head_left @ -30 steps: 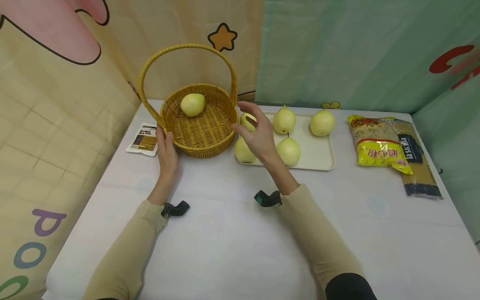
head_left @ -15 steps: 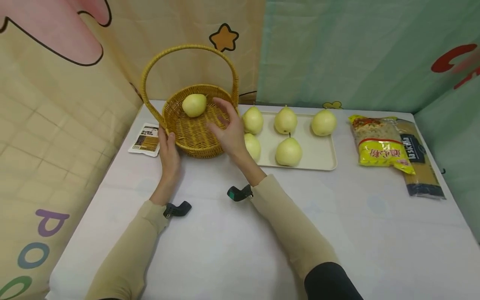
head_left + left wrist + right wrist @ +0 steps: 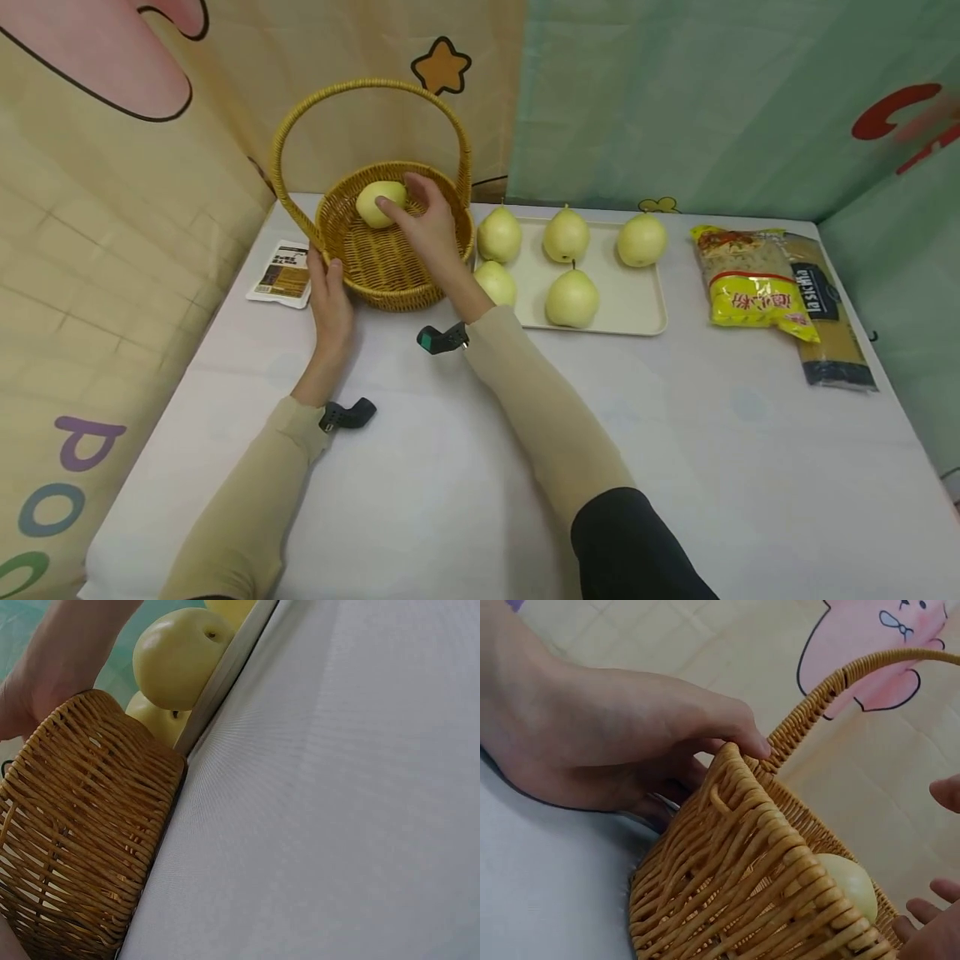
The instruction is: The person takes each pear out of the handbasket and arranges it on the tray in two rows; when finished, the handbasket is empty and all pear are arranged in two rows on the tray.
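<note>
A brown wicker basket (image 3: 397,296) with a tall arched handle stands at the table's back left. One pale yellow-green pear (image 3: 372,205) lies inside it, also seen over the rim in the right wrist view (image 3: 847,885). My left hand (image 3: 332,312) rests against the basket's left outer side, thumb at the rim near the handle base; no finger is wrapped round it. Inside the basket, my right hand (image 3: 433,229) reaches over the pear with thumb and fingers spread. In the right wrist view these fingers (image 3: 928,915) appear apart from the pear.
Right of the basket, a cream tray (image 3: 630,321) bears several pears (image 3: 567,235). Farther right lie a yellow noodle packet (image 3: 756,279) and a pasta bag (image 3: 836,346). A small white-and-brown sachet (image 3: 281,273) lies left of the basket. Printed curtains stand behind.
My right hand has moved left from beside the tray's pears into the basket, over the pear there. My left hand stays at the basket's side.
</note>
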